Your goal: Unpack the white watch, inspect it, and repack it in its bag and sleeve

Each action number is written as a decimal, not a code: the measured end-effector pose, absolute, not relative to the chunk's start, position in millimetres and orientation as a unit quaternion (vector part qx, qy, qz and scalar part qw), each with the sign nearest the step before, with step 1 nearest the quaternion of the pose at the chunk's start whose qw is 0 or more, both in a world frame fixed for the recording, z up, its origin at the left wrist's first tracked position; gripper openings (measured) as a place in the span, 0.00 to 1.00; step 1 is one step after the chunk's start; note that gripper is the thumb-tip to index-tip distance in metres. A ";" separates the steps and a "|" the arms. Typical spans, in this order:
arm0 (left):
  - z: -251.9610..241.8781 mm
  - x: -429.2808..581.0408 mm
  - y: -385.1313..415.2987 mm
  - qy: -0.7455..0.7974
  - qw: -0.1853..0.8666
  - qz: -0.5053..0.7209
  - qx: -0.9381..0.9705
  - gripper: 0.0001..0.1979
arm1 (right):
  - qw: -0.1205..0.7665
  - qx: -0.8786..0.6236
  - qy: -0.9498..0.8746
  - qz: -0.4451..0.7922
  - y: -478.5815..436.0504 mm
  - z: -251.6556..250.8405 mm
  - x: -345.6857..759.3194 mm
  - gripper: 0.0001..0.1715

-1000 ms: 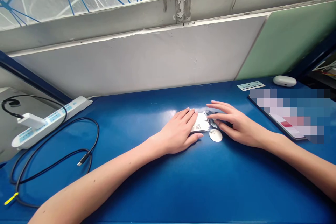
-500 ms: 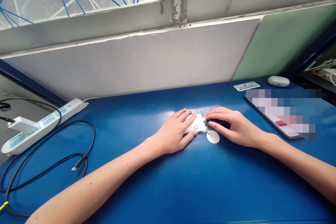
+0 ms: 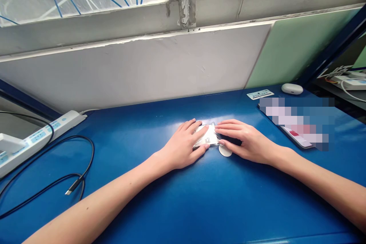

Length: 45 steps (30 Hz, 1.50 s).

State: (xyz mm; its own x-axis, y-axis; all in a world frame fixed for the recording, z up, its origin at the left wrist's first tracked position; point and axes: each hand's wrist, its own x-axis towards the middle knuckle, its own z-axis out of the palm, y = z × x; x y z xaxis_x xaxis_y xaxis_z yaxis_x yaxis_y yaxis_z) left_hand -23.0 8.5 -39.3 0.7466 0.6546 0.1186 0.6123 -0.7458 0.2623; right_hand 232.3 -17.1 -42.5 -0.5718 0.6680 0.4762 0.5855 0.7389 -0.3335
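Observation:
On the blue table lies a small flat white packet (image 3: pixel 211 138) in shiny clear plastic, with a dark printed patch on it. My left hand (image 3: pixel 185 143) rests on its left part, fingers spread and flat, thumb along the near edge. From the other side my right hand (image 3: pixel 247 137) reaches in, its fingertips touching the packet's right edge. Its fingers are stretched out, with a gap between them and the thumb. The right thumb tip is at the top of a round white disc (image 3: pixel 225 151), partly covering it. Whether the disc is attached to the packet I cannot tell.
A white power strip (image 3: pixel 42 135) with a plugged-in charger (image 3: pixel 11 143) is at the left. A black cable (image 3: pixel 93 152) loops beside it. A phone or tablet (image 3: pixel 297 137), partly blurred out, a card (image 3: pixel 260 94) and a white earbud case (image 3: pixel 292 89) lie at the right.
My view has shifted slightly right. The right fingers have moved onto the packet's edge, where the clear flap stood up. The right thumb now overlaps the disc; the left hand keeps its place.

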 end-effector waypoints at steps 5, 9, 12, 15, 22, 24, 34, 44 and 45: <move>-40.1 -22.6 8.9 0.336 0.092 0.111 0.931 0.29 | 0.289 -0.370 -0.881 0.059 -19.1 -43.8 230.9 0.16; -40.3 -23.0 8.4 0.336 0.086 0.113 0.931 0.29 | 0.293 -0.377 -0.875 0.076 -19.9 -43.1 229.1 0.16; -40.4 -23.6 8.2 0.336 0.085 0.111 0.931 0.29 | 0.304 -0.381 -0.867 0.102 -20.1 -41.6 227.3 0.15; -40.8 -24.0 8.3 0.335 0.084 0.111 0.932 0.29 | 0.311 -0.384 -0.861 0.116 -20.0 -39.8 225.6 0.16; -39.7 -23.6 7.7 0.335 0.094 0.115 0.930 0.29 | 0.311 -0.383 -0.861 0.127 -20.0 -37.3 224.9 0.16; -38.9 -23.2 7.8 0.336 0.096 0.113 0.930 0.29 | 0.302 -0.379 -0.866 0.119 -21.0 -37.3 225.5 0.17; -37.3 -23.3 6.7 0.339 0.091 0.113 0.929 0.28 | 0.294 -0.377 -0.873 0.097 -21.9 -44.9 228.0 0.20; -36.4 -23.0 6.2 0.340 0.091 0.107 0.930 0.29 | 0.282 -0.377 -0.877 0.093 -21.7 -46.6 229.9 0.21; -36.6 -23.1 6.1 0.340 0.091 0.109 0.930 0.29 | 0.283 -0.377 -0.877 0.093 -21.8 -46.3 230.0 0.21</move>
State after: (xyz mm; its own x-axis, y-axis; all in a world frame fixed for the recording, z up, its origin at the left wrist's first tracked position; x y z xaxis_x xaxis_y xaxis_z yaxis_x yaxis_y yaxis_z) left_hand -23.1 6.1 -36.6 0.7456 0.6513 0.1408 0.6117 -0.7528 0.2432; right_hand 230.0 -21.8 -46.3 -0.5556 0.7140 0.4260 0.6092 0.6983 -0.3759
